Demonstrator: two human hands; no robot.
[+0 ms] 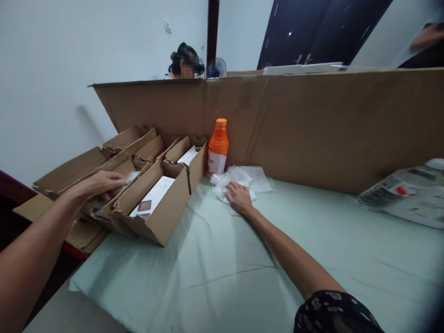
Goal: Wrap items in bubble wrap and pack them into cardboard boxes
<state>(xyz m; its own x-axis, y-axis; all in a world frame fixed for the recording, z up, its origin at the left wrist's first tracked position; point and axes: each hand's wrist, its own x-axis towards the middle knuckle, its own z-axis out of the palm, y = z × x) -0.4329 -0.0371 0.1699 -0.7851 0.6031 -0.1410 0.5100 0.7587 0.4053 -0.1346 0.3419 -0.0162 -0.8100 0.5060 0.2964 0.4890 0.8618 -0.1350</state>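
Note:
My left hand (103, 184) reaches into an open cardboard box (120, 162) on the left. Its fingers are bent together over clear plastic there, and what they hold is partly hidden. On the table, my right hand (239, 196) has its fingers curled onto a small heap of clear bubble wrap bags (259, 179). In front of the left hand's box, a nearer box (169, 208) holds white cards (157, 194) with a brown square on one. Behind it, another box (198, 169) also contains a white card.
An orange bottle (218, 143) stands behind the bubble wrap, near a tall cardboard panel (312, 125). Plastic packaging with a printed label (405, 192) lies at the right. Pale green cloth (215, 273) covers the table. Beyond the panel are another person (183, 60) and a fan (215, 68).

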